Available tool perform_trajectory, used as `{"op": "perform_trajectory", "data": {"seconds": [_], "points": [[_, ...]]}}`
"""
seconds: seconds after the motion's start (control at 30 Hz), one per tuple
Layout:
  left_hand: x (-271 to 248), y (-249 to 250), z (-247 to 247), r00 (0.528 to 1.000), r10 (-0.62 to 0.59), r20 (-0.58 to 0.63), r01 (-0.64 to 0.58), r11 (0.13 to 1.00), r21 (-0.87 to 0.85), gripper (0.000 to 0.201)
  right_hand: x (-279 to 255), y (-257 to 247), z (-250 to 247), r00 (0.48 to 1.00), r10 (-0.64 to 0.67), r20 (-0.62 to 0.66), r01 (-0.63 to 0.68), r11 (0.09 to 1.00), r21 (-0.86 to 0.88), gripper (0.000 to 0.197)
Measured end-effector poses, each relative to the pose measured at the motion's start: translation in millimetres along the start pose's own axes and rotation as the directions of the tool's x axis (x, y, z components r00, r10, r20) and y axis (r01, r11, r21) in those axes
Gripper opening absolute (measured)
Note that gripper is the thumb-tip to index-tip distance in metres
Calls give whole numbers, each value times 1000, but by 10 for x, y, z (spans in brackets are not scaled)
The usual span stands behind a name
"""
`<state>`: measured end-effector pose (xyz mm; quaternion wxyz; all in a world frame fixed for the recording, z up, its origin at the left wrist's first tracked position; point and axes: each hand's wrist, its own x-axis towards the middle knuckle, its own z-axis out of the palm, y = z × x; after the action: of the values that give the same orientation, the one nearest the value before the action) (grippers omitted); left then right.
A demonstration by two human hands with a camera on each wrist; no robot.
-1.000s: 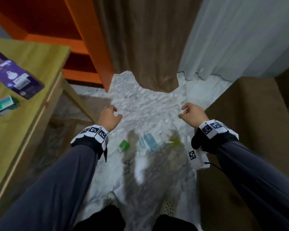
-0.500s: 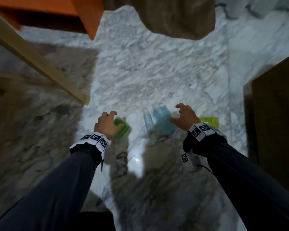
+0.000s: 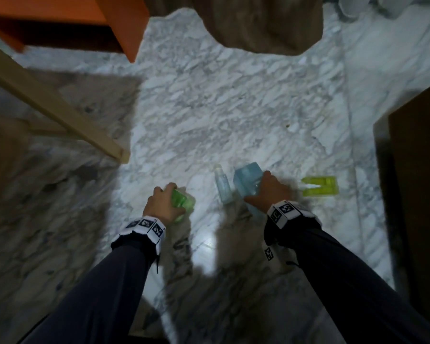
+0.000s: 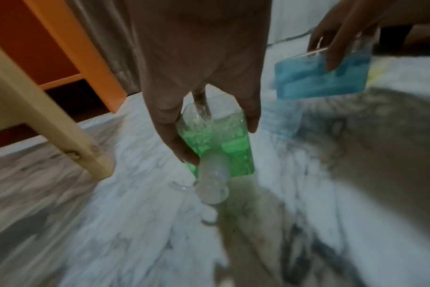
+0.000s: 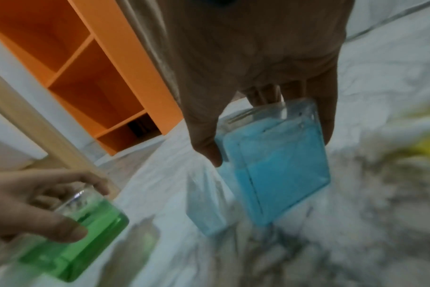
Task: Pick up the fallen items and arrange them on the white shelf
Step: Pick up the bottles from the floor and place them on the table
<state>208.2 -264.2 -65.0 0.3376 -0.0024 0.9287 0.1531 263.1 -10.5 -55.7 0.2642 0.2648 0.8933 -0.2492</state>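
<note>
On the marble floor my left hand (image 3: pixel 174 198) grips a green liquid bottle (image 3: pixel 184 203). The left wrist view shows thumb and fingers of that hand (image 4: pixel 221 142) round the green bottle (image 4: pixel 233 155), its clear pump cap (image 4: pixel 211 186) pointing at the floor. My right hand (image 3: pixel 257 187) grips a larger blue bottle (image 3: pixel 246 177), which is tilted; the right hand (image 5: pixel 273 149) holds the blue bottle (image 5: pixel 282 184) near its top. A small pale-blue bottle (image 3: pixel 222 186) lies between my hands. A yellow-green bottle (image 3: pixel 320 186) lies to the right. No white shelf is in view.
An orange shelf unit (image 3: pixel 124 21) stands at the far left, with a wooden table leg (image 3: pixel 60 108) slanting down in front of it. A brown curtain (image 3: pixel 258 21) hangs at the back. Dark brown furniture (image 3: pixel 420 170) borders the floor on the right.
The view has tipped down to the floor. Both hands dropped from mid-air to the bottles; the left took hold of the green one, the right of the blue one.
</note>
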Motion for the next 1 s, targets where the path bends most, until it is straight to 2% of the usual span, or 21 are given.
{"op": "perform_trajectory", "data": {"seconds": [0.17, 0.33, 0.47, 0.6, 0.7, 0.8, 1.0], "points": [[-927, 411, -1051, 1000, 25, -10, -26, 998, -58, 65, -1002, -362, -1257, 999, 27, -26, -26, 998, 52, 77], [-1978, 1137, -2723, 989, 96, -115, -110, 986, -125, 69, -2085, -1035, -2974, 993, 29, -117, -12, 990, 138, 74], [-2835, 1678, -4150, 961, 189, -201, -220, 965, -141, 69, -2953, -1767, -4282, 976, -37, -213, 80, 977, 197, 71], [-3556, 1932, -5321, 926, 251, -283, -308, 935, -177, 68, -3656, -2578, -5258, 931, -150, -333, 230, 948, 218, 68], [-3900, 1884, -5953, 890, 258, -377, -343, 922, -179, 70, -4023, -3170, -5684, 899, -222, -378, 328, 912, 244, 64], [-4105, 1623, -6397, 881, 211, -424, -325, 921, -216, 71, -4258, -3722, -5865, 871, -304, -386, 415, 877, 244, 64], [-4341, 625, -6729, 871, 61, -487, -224, 933, -282, 73, -4464, -4681, -5591, 815, -485, -318, 540, 834, 112, 66]]}}
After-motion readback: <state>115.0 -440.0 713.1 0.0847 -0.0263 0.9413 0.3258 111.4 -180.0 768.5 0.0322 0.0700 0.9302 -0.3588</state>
